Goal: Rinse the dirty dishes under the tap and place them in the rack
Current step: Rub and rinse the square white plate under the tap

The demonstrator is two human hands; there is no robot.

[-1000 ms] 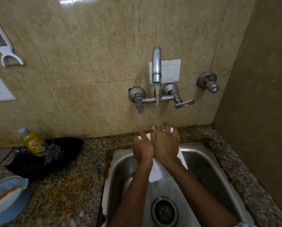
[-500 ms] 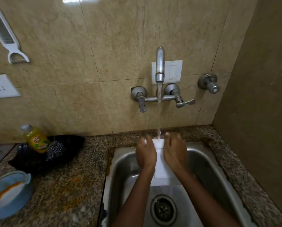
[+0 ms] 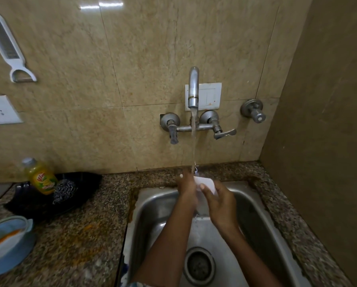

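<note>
Water runs from the wall tap down onto a white dish held over the steel sink. My left hand grips the dish's left side. On the right side my right hand holds it, thumb lying across the white face. Most of the dish is hidden between my hands, so its shape cannot be told. The stream lands at the dish's top edge. The drain lies below my forearms.
A granite counter surrounds the sink. At left, a black tray holds a yellow dish-soap bottle and a steel scrubber. A blue basin sits at the far left edge. A wall closes the right side.
The dish has turned between my hands and shows less white face. My right hand has dropped lower and further right, with its thumb now across the front. Water keeps running.
</note>
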